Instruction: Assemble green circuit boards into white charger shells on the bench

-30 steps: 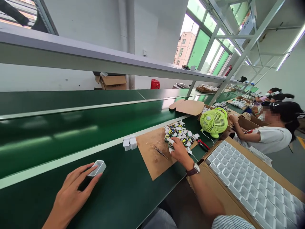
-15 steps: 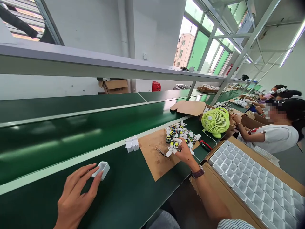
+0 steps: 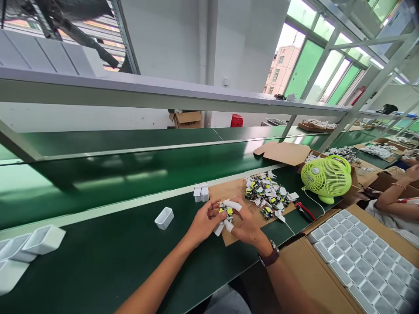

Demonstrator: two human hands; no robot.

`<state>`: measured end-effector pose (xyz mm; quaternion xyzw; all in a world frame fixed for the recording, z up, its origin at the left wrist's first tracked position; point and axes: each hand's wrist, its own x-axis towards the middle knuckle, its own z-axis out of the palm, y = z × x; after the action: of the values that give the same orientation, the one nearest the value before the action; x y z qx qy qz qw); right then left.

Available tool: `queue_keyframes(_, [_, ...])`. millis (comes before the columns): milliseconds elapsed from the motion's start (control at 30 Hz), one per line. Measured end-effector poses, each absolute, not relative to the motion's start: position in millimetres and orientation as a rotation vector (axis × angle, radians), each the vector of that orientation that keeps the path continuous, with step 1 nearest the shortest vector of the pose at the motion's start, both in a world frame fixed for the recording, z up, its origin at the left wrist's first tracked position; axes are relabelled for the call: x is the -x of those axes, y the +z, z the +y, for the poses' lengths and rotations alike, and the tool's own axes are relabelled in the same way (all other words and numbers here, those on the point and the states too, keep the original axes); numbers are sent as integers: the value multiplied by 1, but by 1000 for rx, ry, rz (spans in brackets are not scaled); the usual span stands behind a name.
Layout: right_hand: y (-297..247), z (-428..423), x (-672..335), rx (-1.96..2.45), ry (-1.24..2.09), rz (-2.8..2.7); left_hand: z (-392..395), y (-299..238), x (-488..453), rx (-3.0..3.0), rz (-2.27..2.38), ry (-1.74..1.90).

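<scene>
A small circuit board with yellow parts (image 3: 227,211) is held between both hands over the brown cardboard sheet (image 3: 225,188). My left hand (image 3: 205,221) grips its left side with closed fingers. On its other side, my right hand (image 3: 246,221) pinches it, with white coverings on the thumb and a finger. Behind my right hand lies a heap of similar boards and white pieces (image 3: 266,189). An open white plastic case (image 3: 164,218) rests on the green table to the left of my hands. Two white cases (image 3: 200,192) stand together at the sheet's left edge.
More white cases (image 3: 46,240) stand at far left. Red-handled pliers (image 3: 305,212) and a lime-green fan (image 3: 326,176) are to the right. A carton (image 3: 291,266) holds rows of white cases at lower right. A co-worker's arm (image 3: 399,187) shows at the right edge.
My left hand has let go of the white case and moved right to the circuit board. My right hand has brought the board away from the heap. The view has swung left.
</scene>
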<state>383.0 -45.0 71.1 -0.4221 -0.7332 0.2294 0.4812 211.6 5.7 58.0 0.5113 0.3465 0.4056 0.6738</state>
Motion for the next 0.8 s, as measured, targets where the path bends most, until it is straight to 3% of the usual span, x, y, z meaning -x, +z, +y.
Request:
queue_keyframes(333, [68, -45, -385, 986, 518, -1816, -1, 53, -212, -1067, 768, 965])
queue_keyframes(633, [47, -38, -396, 1012, 754, -1398, -1, 66, -203, -706, 657, 919])
queue_keyframes(800, [39, -32, -419, 1112, 663, -1380, 0, 63, -194, -710, 742, 896])
